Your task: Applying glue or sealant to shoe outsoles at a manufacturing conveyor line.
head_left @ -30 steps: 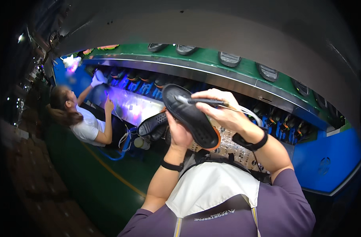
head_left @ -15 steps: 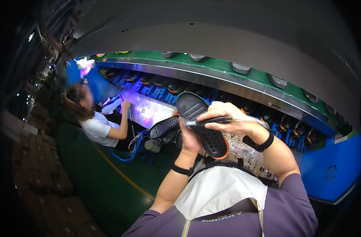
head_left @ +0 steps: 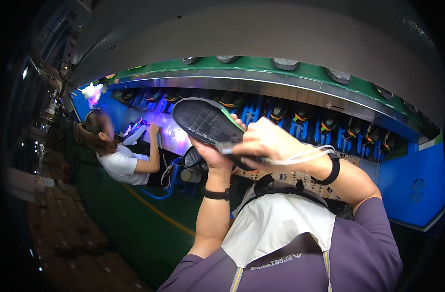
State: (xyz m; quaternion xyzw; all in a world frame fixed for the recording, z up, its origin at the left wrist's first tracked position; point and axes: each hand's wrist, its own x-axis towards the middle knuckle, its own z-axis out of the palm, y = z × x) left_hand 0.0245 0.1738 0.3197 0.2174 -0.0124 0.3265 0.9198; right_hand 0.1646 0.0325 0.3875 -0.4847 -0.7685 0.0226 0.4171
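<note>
My left hand is closed on a black shoe sole with a green edge, holding it raised and tilted from below. My right hand grips a brush whose bristle end is against or just over the sole's face. A thin white tube runs from the right hand along the wrist. The brush handle is mostly hidden by the fingers, and the hand covers the sole's near end. Just left of my left wrist, part of another black sole shows.
A rack of blue holders with dark shoes runs behind my hands. Above it, a green conveyor belt carries grey soles. At left, a seated person handles a shoe under purple light. A pale container stands by my left forearm.
The sole has moved up and left and turned, its green edge now showing. My right hand has shifted slightly with the brush along it. The view has also shifted.
</note>
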